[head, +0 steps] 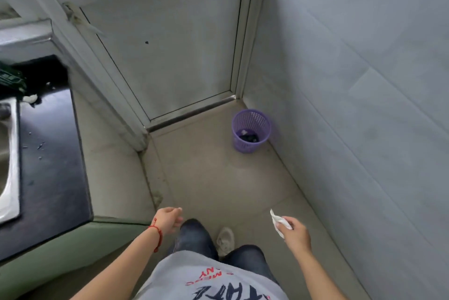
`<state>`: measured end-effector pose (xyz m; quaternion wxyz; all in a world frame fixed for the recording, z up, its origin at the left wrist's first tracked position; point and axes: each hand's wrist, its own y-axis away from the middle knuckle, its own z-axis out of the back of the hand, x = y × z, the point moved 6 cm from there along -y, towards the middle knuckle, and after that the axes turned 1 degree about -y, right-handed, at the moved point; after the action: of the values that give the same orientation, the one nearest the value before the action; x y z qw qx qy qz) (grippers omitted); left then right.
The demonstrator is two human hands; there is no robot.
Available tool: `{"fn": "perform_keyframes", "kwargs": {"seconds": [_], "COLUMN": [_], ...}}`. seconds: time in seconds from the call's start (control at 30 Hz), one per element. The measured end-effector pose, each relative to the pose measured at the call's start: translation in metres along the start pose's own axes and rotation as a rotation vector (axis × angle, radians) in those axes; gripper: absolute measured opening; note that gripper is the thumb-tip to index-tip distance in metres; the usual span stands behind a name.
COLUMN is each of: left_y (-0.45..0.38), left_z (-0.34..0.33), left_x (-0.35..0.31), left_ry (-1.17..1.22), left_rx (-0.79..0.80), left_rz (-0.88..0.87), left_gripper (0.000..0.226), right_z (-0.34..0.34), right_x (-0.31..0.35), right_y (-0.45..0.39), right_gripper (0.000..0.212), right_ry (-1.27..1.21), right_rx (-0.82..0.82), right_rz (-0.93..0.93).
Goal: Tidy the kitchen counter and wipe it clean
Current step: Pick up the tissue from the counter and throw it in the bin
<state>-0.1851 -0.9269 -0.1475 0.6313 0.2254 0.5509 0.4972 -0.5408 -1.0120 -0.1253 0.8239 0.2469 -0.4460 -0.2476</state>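
One crumpled white tissue (279, 222) is pinched in the right hand (296, 233), protruding from the thumb side of the fist and pointing up and forward, well above the floor and to the right of the person's legs. The fingers of that hand are curled round the tissue's lower part. The left hand (169, 220) hangs free at the same height on the other side of the body, fingers loosely bent and holding nothing; a red string bracelet (157, 232) circles its wrist. Ahead and slightly right, on the beige floor (206, 178) in the corner where the white door (165, 51) meets the tiled wall (352, 81), stands a purple mesh wastebasket (251, 130), upright, with dark material and a pale scrap in its bottom. The basket is well apart from the tissue-bearing hand. To the left runs the black kitchen counter (51, 153), its surface marked with small pale specks and crumbs. A steel sink (8, 166) is set into it at the picture's edge. Near the counter's far end lie a white crumpled scrap (30, 98) and a dark green item (11, 79), only partly visible. One pale shoe (225, 239) shows between the dark trouser legs.
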Motion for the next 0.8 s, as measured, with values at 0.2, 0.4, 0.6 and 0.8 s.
{"fn": "perform_keyframes", "kwargs": {"seconds": [0.2, 0.4, 0.6, 0.8], "left_y": [-0.044, -0.115, -0.16, -0.199], "left_z": [0.01, 0.015, 0.002, -0.023], "left_x": [-0.064, -0.146, -0.255, -0.333], "left_ry": [0.06, 0.027, -0.136, -0.372], "left_rx": [-0.008, -0.007, 0.061, 0.128], "left_rz": [0.032, 0.06, -0.046, -0.124], "left_gripper": [0.012, 0.013, 0.013, 0.024], "right_z": [-0.017, -0.03, -0.038, -0.053], "right_x": [0.107, 0.18, 0.22, 0.234], "right_y": [-0.08, -0.144, -0.183, -0.22], "right_gripper": [0.015, 0.014, 0.012, 0.016], "right_ry": [-0.01, -0.051, -0.076, -0.06], "right_rx": [0.027, -0.023, -0.053, -0.04], "right_rz": [0.063, 0.053, -0.021, -0.093]}}
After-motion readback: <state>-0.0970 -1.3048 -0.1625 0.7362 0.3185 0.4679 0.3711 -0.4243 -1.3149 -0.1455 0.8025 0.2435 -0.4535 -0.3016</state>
